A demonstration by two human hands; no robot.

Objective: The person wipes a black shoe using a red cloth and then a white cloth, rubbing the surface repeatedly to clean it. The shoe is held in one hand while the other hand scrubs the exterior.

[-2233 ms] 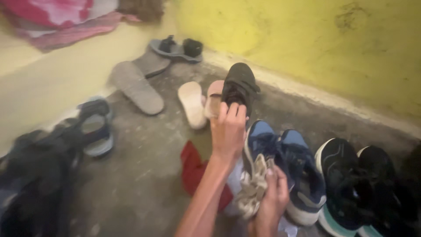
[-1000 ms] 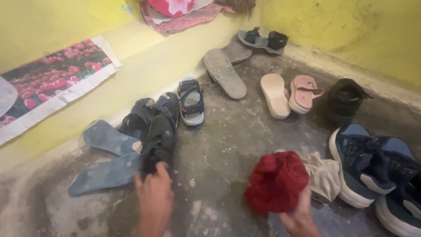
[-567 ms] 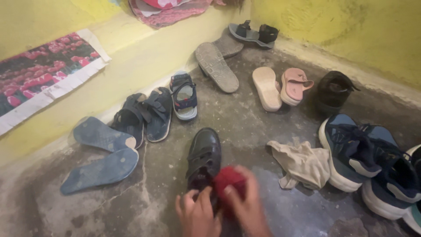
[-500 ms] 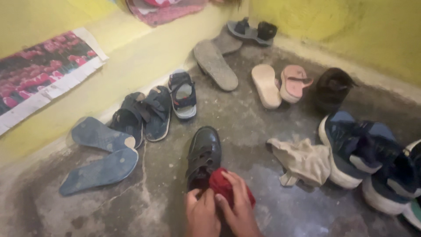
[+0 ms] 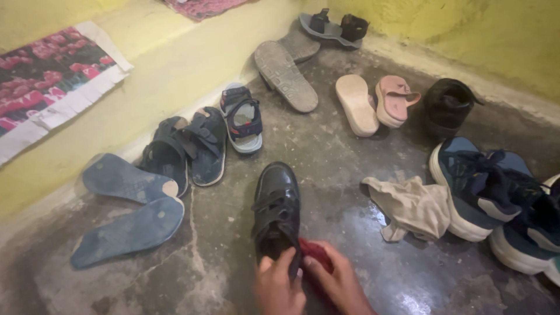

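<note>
Both bare hands sit close together at the heel of the glossy black strapped leather shoe (image 5: 276, 213). The left hand (image 5: 279, 289) curls its fingers over the heel's rim. The right hand (image 5: 338, 284), just beside it, bunches a crumpled red cloth (image 5: 315, 262) against the heel's side.

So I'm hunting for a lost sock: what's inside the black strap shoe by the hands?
A red cloth is pressed at the black strap shoe opening by the right hand; the left hand holds the heel. The interior stays covered by straps and hands.
</note>
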